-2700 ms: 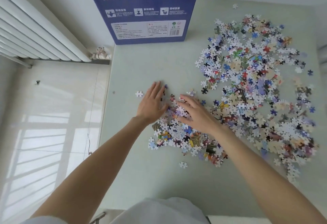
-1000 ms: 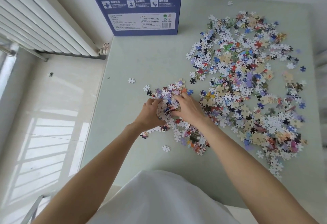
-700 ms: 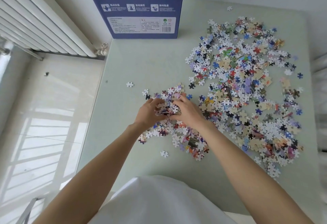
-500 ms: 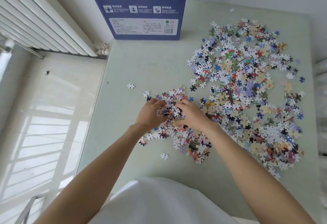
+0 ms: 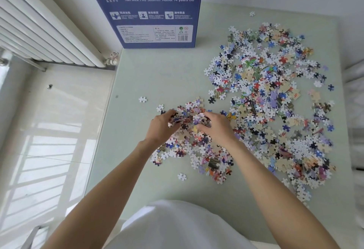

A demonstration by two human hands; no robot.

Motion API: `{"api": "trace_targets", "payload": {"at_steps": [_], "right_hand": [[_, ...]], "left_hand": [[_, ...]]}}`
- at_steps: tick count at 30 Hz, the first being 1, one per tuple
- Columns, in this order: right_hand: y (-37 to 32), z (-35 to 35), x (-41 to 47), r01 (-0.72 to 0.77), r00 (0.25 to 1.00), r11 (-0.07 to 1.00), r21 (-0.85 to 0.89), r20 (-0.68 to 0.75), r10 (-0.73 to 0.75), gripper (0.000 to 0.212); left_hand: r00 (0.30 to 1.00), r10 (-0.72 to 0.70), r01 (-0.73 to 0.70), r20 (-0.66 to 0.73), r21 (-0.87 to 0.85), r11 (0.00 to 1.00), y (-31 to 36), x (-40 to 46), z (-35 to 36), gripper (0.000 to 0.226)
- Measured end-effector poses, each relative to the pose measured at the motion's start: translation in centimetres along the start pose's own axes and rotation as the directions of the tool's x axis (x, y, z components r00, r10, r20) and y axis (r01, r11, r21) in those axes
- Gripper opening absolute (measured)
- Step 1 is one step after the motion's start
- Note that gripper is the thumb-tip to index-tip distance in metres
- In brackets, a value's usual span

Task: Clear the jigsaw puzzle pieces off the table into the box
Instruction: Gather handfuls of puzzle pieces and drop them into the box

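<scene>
**Pale green glass under a scatter of jigsaw pieces**

White cloth of my top (image 5: 177,227) fills the nearest edge, and both my bare forearms reach out from it over the surface (image 5: 137,75), a pale green sheet with a lone white piece (image 5: 181,176) lying close to me. Beyond that piece sits the near clump of pieces (image 5: 204,158), mixed white and coloured, just under my wrists.

My left hand (image 5: 160,128) and right hand (image 5: 216,128) meet above the far end of that clump. Both have their fingers curled inward, and together they cup a gathered handful of pieces (image 5: 187,117) pressed between them, so each grip is closed round part of the same bundle. Two stray white pieces (image 5: 142,99) lie apart to the left of the hands.

To the right, and stretching away from me, the main spread of pieces (image 5: 275,101) covers most of that side of the surface, loose and overlapping. One piece (image 5: 252,14) lies alone near the far edge.

At the far left corner of the surface stands the blue box (image 5: 149,12), upright, its printed side facing me; I cannot tell what is inside it.

Left of the surface is a glossy pale tiled floor (image 5: 49,130) with window light striped across it, and a white radiator (image 5: 39,32) runs along the wall behind.
</scene>
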State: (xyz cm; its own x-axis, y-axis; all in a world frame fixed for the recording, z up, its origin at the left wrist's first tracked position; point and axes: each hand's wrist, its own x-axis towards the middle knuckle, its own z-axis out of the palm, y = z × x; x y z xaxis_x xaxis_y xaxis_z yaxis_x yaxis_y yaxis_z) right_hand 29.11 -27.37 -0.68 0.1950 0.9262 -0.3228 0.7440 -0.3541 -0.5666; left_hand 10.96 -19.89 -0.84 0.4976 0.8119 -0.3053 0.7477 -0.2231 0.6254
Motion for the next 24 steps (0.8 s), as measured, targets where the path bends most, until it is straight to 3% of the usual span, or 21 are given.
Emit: {"api": "trace_targets", "payload": {"at_steps": [6,10,13,19,24], "right_hand": [[-0.7,-0.5,0.0,-0.022,0.990,0.999,0.047,-0.140,0.028,0.044],[-1.0,-1.4,-0.5,-0.057,0.990,0.997,0.047,-0.127,0.063,0.043],[-2.2,-4.0,-0.8,-0.045,0.990,0.993,0.110,-0.131,0.059,0.029],[-5.5,-11.4,-0.6,0.007,0.976,0.909,0.417,-0.202,0.085,0.042],[-11.1,-19.1,0.8,0.184,0.948,0.842,0.507,-0.317,-0.016,0.022]], "left_hand": [[0.999,-0.046,0.047,0.022,-0.048,0.998,0.0,0.3,-0.1,0.044],[0.997,-0.071,0.074,0.040,-0.082,0.994,0.0,0.0,-1.0,0.044],[0.998,-0.061,0.059,-0.013,-0.144,0.988,1.1,-0.3,-3.0,0.046],[0.987,0.048,-0.085,-0.156,-0.245,0.966,4.9,-1.0,-9.3,0.038],[0.947,0.204,-0.267,-0.248,-0.254,0.930,9.5,1.6,-17.2,0.035]]}}
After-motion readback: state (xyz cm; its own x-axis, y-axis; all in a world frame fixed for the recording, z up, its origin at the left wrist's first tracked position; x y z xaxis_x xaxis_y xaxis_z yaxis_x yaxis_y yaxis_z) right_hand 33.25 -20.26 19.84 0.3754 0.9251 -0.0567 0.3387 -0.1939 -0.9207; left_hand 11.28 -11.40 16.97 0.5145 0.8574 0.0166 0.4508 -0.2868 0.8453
